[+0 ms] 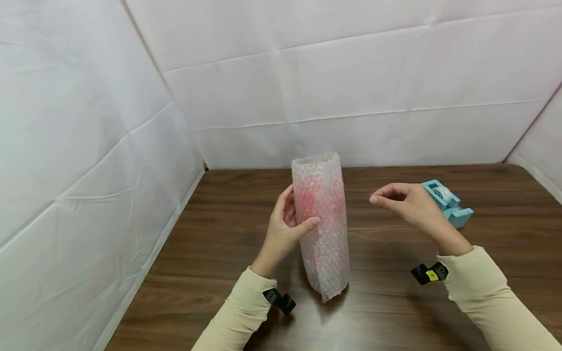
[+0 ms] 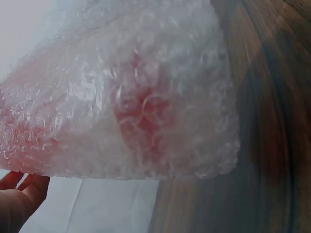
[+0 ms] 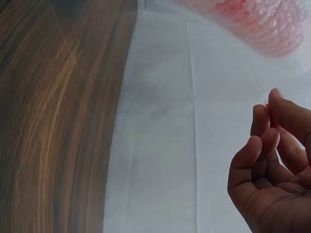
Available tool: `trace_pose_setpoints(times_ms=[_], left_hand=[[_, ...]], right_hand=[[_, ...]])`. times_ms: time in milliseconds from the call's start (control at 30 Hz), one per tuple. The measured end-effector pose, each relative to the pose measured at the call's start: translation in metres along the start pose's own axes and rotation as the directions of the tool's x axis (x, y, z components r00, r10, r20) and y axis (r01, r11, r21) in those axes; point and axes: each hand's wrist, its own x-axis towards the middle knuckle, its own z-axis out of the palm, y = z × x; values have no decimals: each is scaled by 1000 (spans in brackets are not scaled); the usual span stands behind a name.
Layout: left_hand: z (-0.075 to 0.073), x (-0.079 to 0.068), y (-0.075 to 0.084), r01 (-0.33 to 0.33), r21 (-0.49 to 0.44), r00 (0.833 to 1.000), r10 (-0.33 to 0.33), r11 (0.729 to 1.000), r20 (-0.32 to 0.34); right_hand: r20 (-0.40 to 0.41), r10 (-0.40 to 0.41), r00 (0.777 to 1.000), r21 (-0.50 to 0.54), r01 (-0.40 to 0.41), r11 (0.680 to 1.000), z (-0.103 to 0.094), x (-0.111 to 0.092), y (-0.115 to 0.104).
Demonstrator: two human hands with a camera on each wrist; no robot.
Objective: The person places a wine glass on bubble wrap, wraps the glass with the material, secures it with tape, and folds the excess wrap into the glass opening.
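Note:
A tall roll of bubble wrap (image 1: pixel 324 243) stands upright on the table, with something pink or red showing through its layers. My left hand (image 1: pixel 285 226) grips its left side, thumb across the front and fingers behind. In the left wrist view the bubble wrap (image 2: pixel 146 107) fills most of the picture, and fingertips show below it. To the right of the roll and apart from it, my right hand (image 1: pixel 408 204) is raised with thumb and index finger pinched together. A faint clear sliver, seemingly tape (image 3: pixel 266 100), shows at those fingertips in the right wrist view.
A light blue tape dispenser (image 1: pixel 458 215) with a roll of clear tape (image 1: pixel 443 194) sits behind the right hand. The dark wooden table (image 1: pixel 193 273) meets white cloth walls (image 1: pixel 351 78) at the back and sides.

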Motion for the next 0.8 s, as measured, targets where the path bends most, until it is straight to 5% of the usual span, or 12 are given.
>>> trace_pose_setpoints(times_ms=[367,800], left_hand=[[3,-2,-10,166,41,985,-164,985,-49],[4,4,-33,369,89,929,-367,925,-42]], right_hand=[[17,-66,998,79,64,995,14,-4,-16],[50,-229,972,150,220,964,34,2,-23]])
